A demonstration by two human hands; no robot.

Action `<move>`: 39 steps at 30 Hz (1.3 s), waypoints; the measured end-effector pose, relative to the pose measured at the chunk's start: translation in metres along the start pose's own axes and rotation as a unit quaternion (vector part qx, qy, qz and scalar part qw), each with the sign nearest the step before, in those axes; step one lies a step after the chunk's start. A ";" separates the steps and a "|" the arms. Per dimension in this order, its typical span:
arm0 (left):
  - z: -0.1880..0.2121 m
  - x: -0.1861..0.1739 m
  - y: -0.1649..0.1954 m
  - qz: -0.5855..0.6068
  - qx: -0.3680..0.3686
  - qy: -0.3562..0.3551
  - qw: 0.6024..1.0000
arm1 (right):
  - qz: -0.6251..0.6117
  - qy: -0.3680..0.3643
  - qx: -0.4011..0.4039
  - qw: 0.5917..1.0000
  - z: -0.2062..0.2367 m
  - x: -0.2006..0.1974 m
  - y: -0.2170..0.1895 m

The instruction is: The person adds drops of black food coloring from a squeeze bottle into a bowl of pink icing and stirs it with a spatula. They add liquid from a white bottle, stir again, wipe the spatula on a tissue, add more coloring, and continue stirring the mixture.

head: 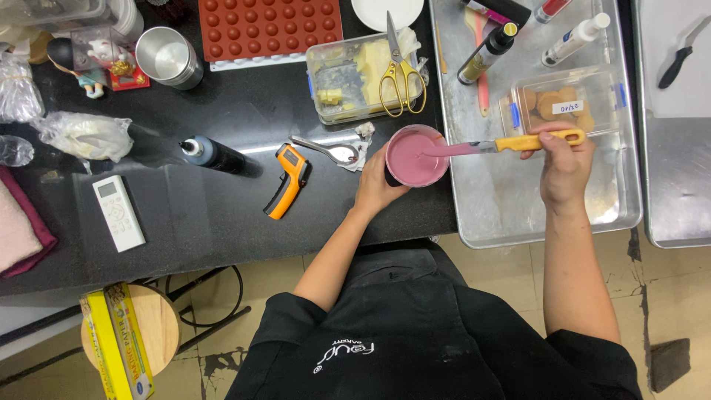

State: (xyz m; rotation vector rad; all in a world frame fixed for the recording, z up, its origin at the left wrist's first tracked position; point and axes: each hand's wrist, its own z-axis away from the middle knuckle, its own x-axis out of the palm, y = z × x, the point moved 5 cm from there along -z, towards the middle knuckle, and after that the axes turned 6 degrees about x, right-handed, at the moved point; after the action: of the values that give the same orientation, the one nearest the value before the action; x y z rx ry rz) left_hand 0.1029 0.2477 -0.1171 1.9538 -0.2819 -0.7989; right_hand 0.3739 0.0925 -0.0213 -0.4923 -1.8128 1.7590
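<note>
Head view, nearest: black-sleeved arms of the person reach up from the bottom edge over the black tabletop [185, 215].
Left hand [376, 187]: fingers curled round the side of the round dark cup [413, 157], gripping it at its lower left; the cup stands at the tabletop's edge, touching the metal tray.
Cup contents: smooth pink cream, filling it nearly to the rim.
Right hand [564, 164]: fingers closed round the yellow handle of the spatula [511, 144], whose pink-coated blade lies in the cream; the handle runs rightward over the tray.
Large silver metal tray [511, 215]: holds a clear plastic box of round tan biscuits [564, 104] just above the right hand, and a dark bottle [486, 53].
Clear rectangular tub [354, 78]: pale yellow butter blocks inside, gold-handled scissors [400, 74] laid across it.
Steel cup [169, 56]: contents hard to tell.
Orange-and-black infrared thermometer [287, 181]: lying left of the left hand, near it.
</note>
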 end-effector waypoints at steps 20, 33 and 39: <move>0.001 0.000 0.000 -0.005 -0.030 -0.017 0.999 | 0.007 0.033 0.049 0.998 -0.002 0.019 0.017; 0.006 -0.001 -0.008 0.022 -0.029 -0.009 0.999 | 0.201 -0.214 0.124 0.948 -0.020 0.074 0.018; 0.049 -0.016 -0.015 -0.005 -0.131 -0.003 0.991 | 0.372 0.224 -0.023 0.900 -0.122 -0.039 -0.022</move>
State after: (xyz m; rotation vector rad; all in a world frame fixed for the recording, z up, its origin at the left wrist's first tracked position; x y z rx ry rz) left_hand 0.0574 0.2294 -0.1390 1.7086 -0.1614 -0.8059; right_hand 0.4826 0.1621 -0.0067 -1.6332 -1.4105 1.8283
